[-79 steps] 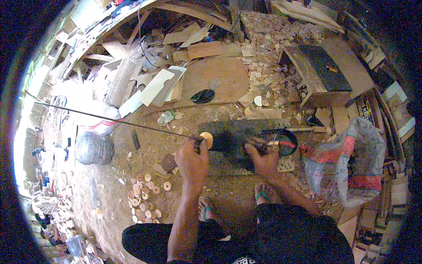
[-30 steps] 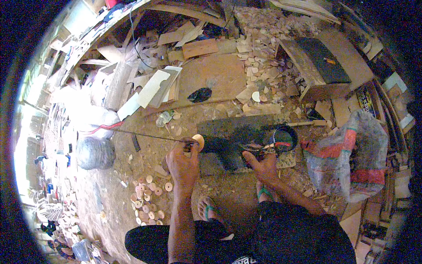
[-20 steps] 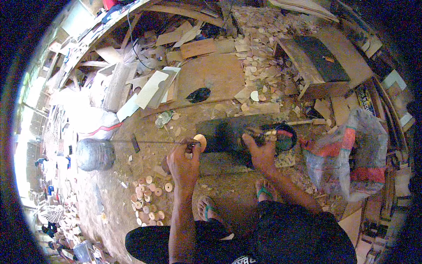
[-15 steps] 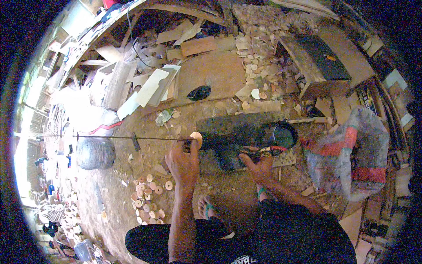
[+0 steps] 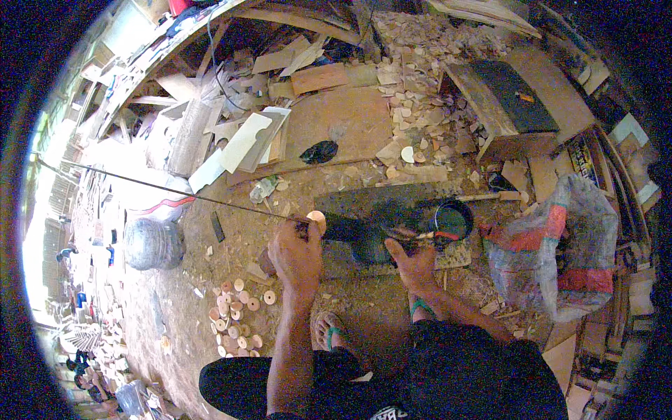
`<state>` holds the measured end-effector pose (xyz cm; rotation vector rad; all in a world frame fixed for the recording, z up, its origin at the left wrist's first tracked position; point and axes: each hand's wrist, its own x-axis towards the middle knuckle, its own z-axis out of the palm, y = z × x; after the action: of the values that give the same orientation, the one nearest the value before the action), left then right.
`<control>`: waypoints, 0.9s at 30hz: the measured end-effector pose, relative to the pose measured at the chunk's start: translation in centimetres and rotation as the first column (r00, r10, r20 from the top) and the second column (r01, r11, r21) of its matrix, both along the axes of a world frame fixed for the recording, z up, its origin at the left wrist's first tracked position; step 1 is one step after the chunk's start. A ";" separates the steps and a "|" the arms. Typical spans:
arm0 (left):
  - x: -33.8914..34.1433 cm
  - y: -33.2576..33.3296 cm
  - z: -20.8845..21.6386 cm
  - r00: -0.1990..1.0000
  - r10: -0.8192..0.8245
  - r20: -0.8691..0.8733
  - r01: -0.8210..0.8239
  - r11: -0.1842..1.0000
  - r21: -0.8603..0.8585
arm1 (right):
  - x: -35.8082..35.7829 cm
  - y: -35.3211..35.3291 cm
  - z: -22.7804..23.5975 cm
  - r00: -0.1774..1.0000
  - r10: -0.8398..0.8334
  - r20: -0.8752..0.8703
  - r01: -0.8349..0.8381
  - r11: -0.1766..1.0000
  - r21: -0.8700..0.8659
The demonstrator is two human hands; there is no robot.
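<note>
My left hand grips the near end of a long thin metal rod that slants away to the far left. A small round wooden disc sits on the rod just above my fingers. My right hand holds a small paintbrush whose tip lies at the rim of a round tin of dark paint. Both hands are over a dark painted board lying on the ground in front of me.
Several loose wooden discs lie on the dirt at lower left, next to a grey rounded jug. A striped sack stands at the right. Wood offcuts, planks and a dark-topped bench crowd the far side. My sandalled feet rest below my hands.
The rod has swung its far end upward again after dipping level. My right hand moved from the board back to the paint tin with the brush.
</note>
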<state>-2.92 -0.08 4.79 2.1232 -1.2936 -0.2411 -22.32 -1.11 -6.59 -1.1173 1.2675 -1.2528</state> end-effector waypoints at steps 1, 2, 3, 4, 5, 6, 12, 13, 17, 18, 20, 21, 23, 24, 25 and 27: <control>0.2 -0.1 0.1 0.999 0.043 -0.008 -0.042 0.997 0.061 | 0.0 0.3 -0.8 0.996 -0.016 -0.089 0.012 0.999 -0.050; 0.3 -0.1 0.3 1.000 0.007 0.010 -0.007 1.000 0.004 | -0.1 0.3 -1.4 0.984 -0.038 -0.175 0.020 0.995 -0.101; 0.4 -0.1 0.5 0.999 -0.028 0.030 0.029 0.998 -0.053 | -0.2 0.1 -1.9 0.949 -0.072 -0.307 0.036 0.992 -0.122; 0.5 0.0 0.6 0.997 -0.062 0.051 0.067 0.992 -0.107 | -0.4 -0.5 -2.1 0.896 -0.107 -0.432 0.049 0.988 -0.144; 0.5 -0.1 0.7 0.996 -0.082 0.021 0.084 0.989 -0.122 | -0.5 -1.3 -2.1 0.824 -0.142 -0.548 0.059 0.984 -0.167; 0.6 -0.2 0.9 0.995 -0.101 -0.008 0.098 0.985 -0.139 | -0.6 -1.9 -1.8 0.868 -0.133 -0.479 0.079 0.988 -0.131; 1.2 -0.2 1.1 0.977 -0.212 0.023 0.212 0.951 -0.224 | -0.2 -2.8 3.2 0.992 0.003 -0.126 -0.003 1.000 -0.004; 1.1 -0.2 0.9 0.981 -0.195 -0.004 0.190 0.960 -0.204 | 0.2 -2.6 4.0 0.998 0.037 -0.060 -0.037 0.999 0.000; 1.2 -0.3 0.5 0.976 -0.215 0.025 0.216 0.959 -0.182 | 1.4 -2.6 6.1 0.996 0.048 0.072 -0.034 0.981 -0.192; 1.1 -0.2 0.5 0.976 -0.199 0.091 0.212 0.962 -0.170 | 1.6 -3.0 6.3 1.000 0.025 -0.009 -0.027 0.979 -0.203; 1.1 -0.1 0.5 0.974 -0.192 0.117 0.211 0.962 -0.176 | 1.5 -4.4 6.3 0.983 -0.030 -0.181 0.007 0.992 -0.125; 1.0 0.0 0.5 0.976 -0.203 0.075 0.214 0.959 -0.188 | 1.6 -5.0 6.1 0.989 -0.122 -0.079 0.107 0.979 -0.173; 0.8 0.1 0.5 0.975 -0.217 0.038 0.220 0.955 -0.198 | 1.4 -5.5 5.7 0.990 -0.136 -0.026 0.126 0.963 -0.238; 0.7 0.1 0.5 0.974 -0.219 0.052 0.225 0.949 -0.219 | 1.2 -5.6 5.6 0.992 -0.129 0.013 0.127 0.943 -0.306; 0.7 0.0 0.5 0.973 -0.222 0.068 0.232 0.941 -0.248 | 1.1 -4.8 5.3 0.993 -0.067 -0.101 0.052 0.988 -0.147; 0.7 -0.3 0.4 0.984 -0.172 0.049 0.179 0.961 -0.209 | 0.7 -2.4 5.0 0.997 0.032 -0.063 -0.034 0.999 -0.033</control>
<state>-2.20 -0.36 5.18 1.8417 -1.4597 -0.1372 -21.58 -3.50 -1.59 -1.2055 1.2730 -1.2269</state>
